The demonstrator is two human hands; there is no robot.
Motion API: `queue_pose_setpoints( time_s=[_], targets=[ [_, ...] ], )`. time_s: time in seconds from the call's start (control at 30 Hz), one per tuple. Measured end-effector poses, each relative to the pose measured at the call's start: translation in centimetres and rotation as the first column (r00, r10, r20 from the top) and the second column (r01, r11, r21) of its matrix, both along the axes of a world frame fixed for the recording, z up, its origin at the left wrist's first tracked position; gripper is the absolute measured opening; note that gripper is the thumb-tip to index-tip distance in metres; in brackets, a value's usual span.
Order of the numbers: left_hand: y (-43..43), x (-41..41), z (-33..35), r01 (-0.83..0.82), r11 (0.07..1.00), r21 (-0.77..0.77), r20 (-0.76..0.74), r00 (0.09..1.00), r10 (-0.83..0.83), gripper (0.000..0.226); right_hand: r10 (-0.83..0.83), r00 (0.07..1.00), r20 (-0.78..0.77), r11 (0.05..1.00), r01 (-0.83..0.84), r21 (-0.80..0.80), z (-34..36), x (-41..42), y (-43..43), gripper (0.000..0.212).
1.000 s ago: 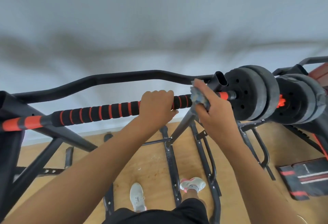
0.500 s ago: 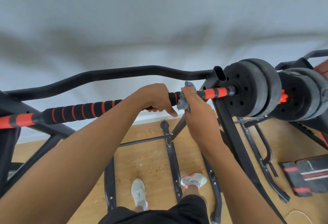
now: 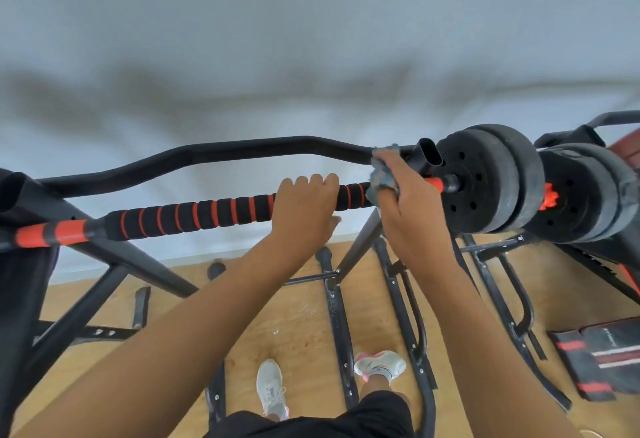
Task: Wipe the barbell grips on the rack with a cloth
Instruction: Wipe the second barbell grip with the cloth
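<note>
1. We are gripping the black foam barbell grip with orange rings (image 3: pixel 221 210) with our left hand (image 3: pixel 304 209); its fingers (image 3: pixel 310 181) are curling over the top of the bar, clenched around the foam.
2. We are holding a crumpled grey-blue cloth (image 3: pixel 382 174) in our right hand (image 3: pixel 405 202), and that hand is wrapping the cloth around the bar just to the right of the left hand.
3. The cloth is sitting at the right end of the foam, where the grip meets the bare orange bar section (image 3: pixel 434 183). We cannot tell how far the right fingers are closing beneath the bar, since the back of the hand is hiding them.
4. The bar is resting across the black steel rack (image 3: pixel 145 261), with black round weight plates (image 3: pixel 485 177) loaded just beyond the right hand.
5. We are judging this to be the wiping stroke on the right end of the grip. The long stretch of foam to the left of the left hand is showing no cloth contact at this moment.
6. The next move is likely calling for sliding the cloth leftward along the foam. The left hand is blocking that path, so it will probably need to shift further left or release.
7. The ridged foam may be snagging the cloth, so a firm, even squeeze seems advisable.
</note>
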State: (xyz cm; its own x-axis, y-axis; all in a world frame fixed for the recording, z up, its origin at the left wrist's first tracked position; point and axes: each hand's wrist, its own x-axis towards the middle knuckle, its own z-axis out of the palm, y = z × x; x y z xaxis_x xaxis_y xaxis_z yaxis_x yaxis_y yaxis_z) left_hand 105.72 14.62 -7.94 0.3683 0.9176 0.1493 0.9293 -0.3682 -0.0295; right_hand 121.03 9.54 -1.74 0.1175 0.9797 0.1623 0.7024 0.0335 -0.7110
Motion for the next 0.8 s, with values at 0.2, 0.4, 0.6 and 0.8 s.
queue_pose_setpoints(
  time_s=[0.2, 0.4, 0.6, 0.8],
  targets=[
    [2.1, 0.6, 0.8, -0.061, 0.984, -0.17, -0.031, 0.998, 0.057, 0.028, 0.054, 0.986, 0.16, 0.983, -0.024, -0.183, -3.9, -1.1, 1.8, 0.027],
    [6.8, -0.2, 3.2, 0.061, 0.471, -0.88, 0.158, 0.973, 0.17, 0.037, -0.024, 0.998, 0.053, 0.979, 0.034, -0.2, -5.1, -0.9, -0.5, 0.042],
    [7.3, -0.7, 3.4, 0.12, 0.369, -0.922, 0.205, 0.958, 0.2, 0.036, 0.011, 0.995, 0.099, 0.993, 0.001, -0.121, -6.1, -0.7, -2.5, 0.085],
    [4.6, -1.3, 3.7, 0.086, 0.818, -0.568, 0.187, 0.982, 0.026, 0.065, -0.044, 0.993, -0.111, 0.996, 0.034, -0.087, -5.9, 1.3, -6.2, 0.066]
  ],
)
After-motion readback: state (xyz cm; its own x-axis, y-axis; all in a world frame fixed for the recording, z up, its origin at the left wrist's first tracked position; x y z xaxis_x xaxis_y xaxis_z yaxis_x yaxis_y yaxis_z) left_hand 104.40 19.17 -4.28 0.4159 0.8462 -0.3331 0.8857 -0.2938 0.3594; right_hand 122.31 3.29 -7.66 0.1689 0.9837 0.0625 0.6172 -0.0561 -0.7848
